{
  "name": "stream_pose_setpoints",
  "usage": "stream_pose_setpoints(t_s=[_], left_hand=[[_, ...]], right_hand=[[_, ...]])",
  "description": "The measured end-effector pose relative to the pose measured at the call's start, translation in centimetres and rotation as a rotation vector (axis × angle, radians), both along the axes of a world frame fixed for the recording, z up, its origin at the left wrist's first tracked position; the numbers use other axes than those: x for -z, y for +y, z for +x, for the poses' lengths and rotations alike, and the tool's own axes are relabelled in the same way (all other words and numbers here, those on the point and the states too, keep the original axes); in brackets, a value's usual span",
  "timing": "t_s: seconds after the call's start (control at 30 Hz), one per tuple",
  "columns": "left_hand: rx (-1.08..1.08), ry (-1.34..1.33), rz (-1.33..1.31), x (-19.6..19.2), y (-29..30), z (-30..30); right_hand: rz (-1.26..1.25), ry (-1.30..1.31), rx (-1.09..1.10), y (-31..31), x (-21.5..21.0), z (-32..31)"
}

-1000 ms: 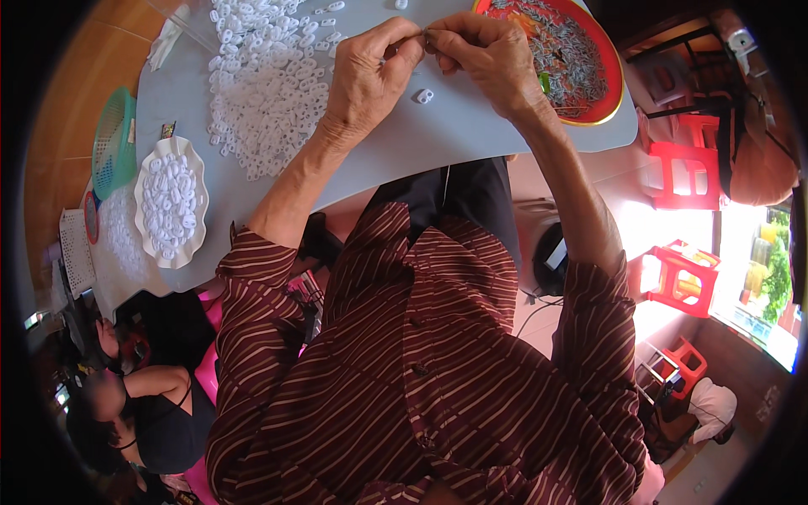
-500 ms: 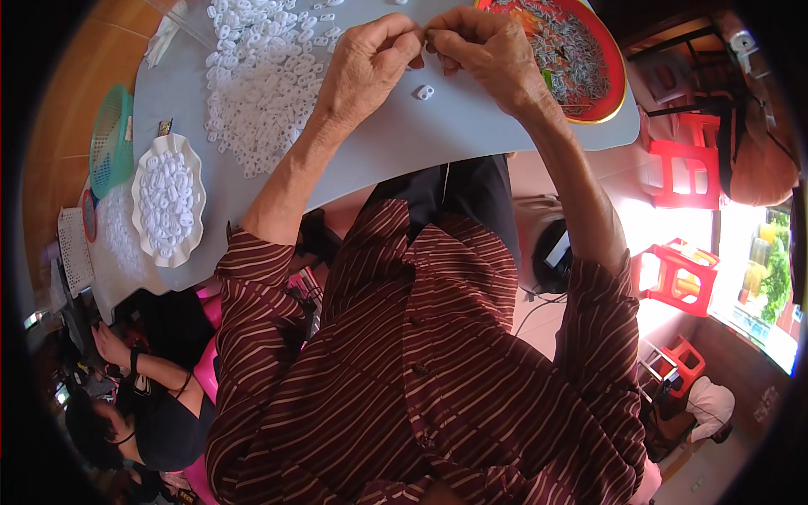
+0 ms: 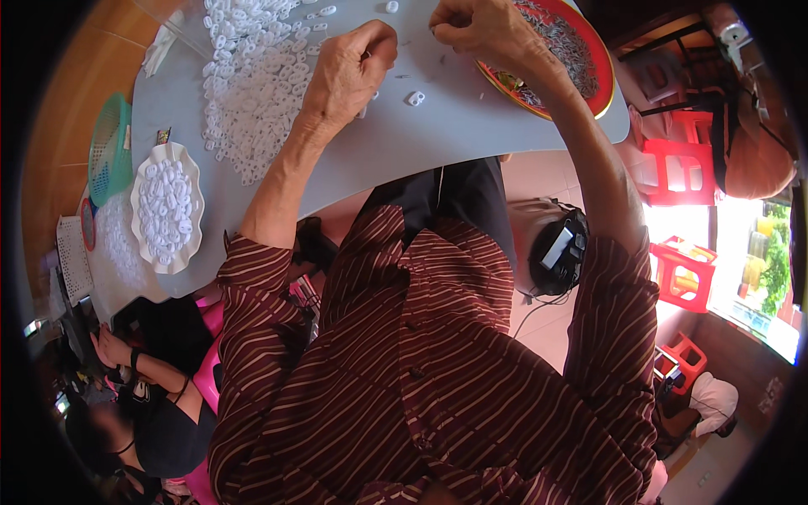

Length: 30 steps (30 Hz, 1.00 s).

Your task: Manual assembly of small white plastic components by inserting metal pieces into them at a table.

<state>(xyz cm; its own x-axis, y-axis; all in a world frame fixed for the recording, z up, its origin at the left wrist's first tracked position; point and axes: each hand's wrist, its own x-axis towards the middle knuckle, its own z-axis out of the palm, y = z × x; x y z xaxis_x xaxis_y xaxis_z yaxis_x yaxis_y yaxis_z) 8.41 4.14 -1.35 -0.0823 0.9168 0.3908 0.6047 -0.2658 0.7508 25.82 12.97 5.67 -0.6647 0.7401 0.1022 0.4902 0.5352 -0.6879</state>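
Curled shut, the left hand (image 3: 349, 71) rests its grip on the pale grey surface (image 3: 471, 126), fingertips pinched on something too small to tell, beside the heap of small white plastic rings (image 3: 252, 93). One loose white ring (image 3: 414, 98) lies just right of it. Farther off, the right hand (image 3: 480, 25) is fisted by the red round tray (image 3: 602, 80)

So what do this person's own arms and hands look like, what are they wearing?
Both arms wear a dark maroon shirt with thin pale stripes, its sleeves ending around the elbows, so the forearms are bare. The left hand and right hand are bare too: no gloves show, and no watch or bracelet can be seen on either wrist.
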Motion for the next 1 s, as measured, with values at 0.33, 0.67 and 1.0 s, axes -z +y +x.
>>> stream_pose_setpoints(t_s=[0.33,0.67,1.0], left_hand=[[-0.015,0.012,-0.036,-0.4,-0.2,0.4],[-0.002,0.018,0.025,-0.1,0.0,0.2],[0.103,-0.469,-0.231,-0.4,-0.1,0.9]], right_hand=[[1.029,-0.339,-0.349,0.2,1.6,0.3],[1.009,-0.387,-0.367,1.0,3.3,-0.4],[-0.115,0.169,-0.022,-0.3,0.7,-0.7]])
